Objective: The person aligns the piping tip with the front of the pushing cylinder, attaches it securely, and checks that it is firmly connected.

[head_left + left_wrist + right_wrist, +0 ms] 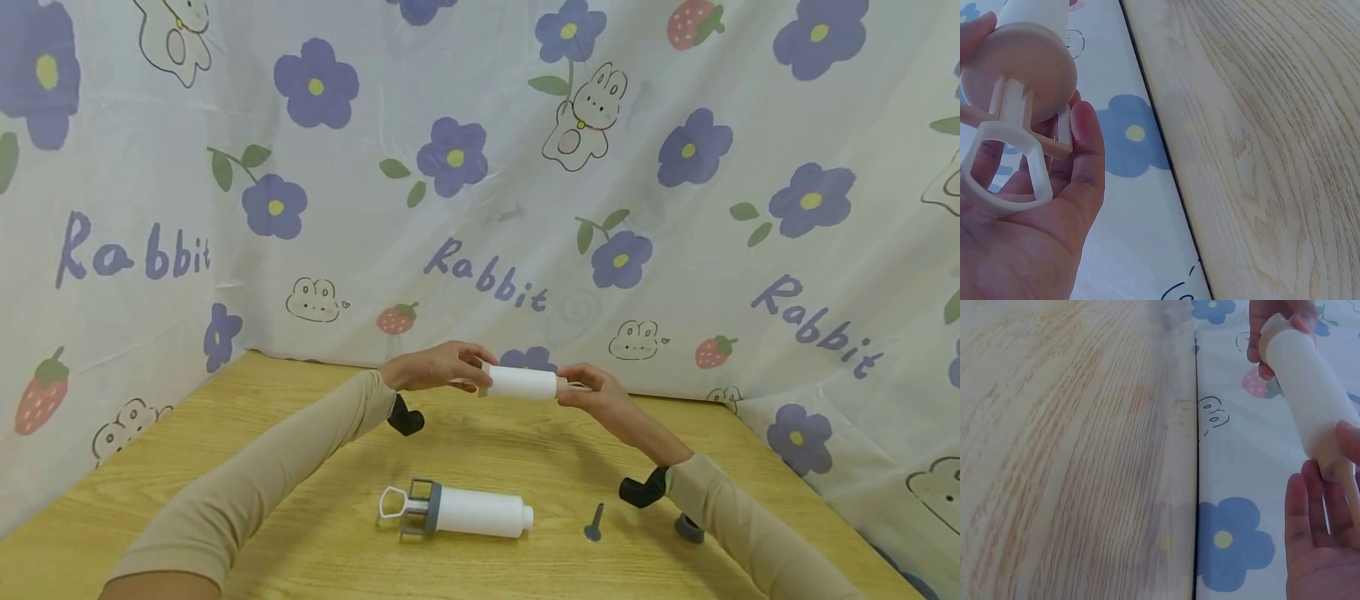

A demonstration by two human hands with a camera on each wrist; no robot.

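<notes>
Above the far edge of the table point(315, 467), both hands hold a white tube point(522, 382) level in the air, its length running left to right in front of the printed cloth point(480, 167). The left hand point(438, 367) grips the tube's left end, fingers curled over the top; the left wrist view shows a cream handle point(1004, 169) with a loop lying in that palm, the thumb beside it and the tube's round end cap just above. The right hand point(600, 400) holds the tube's right end, where a thin cream nozzle point(1349, 487) sticks out; in the right wrist view the fingers lie loosely around that nozzle, one fingertip touching the tube's shoulder. Both forearms reach forward in tan sleeves, elbows wide, wrists bent inward toward each other.

Nearer on the table lies a second tube point(480, 511) on its side, with a grey collar and white loop handle at its left end. To its right lie a small grey pin point(595, 523) and, beside the right sleeve, a grey ring point(688, 528).
</notes>
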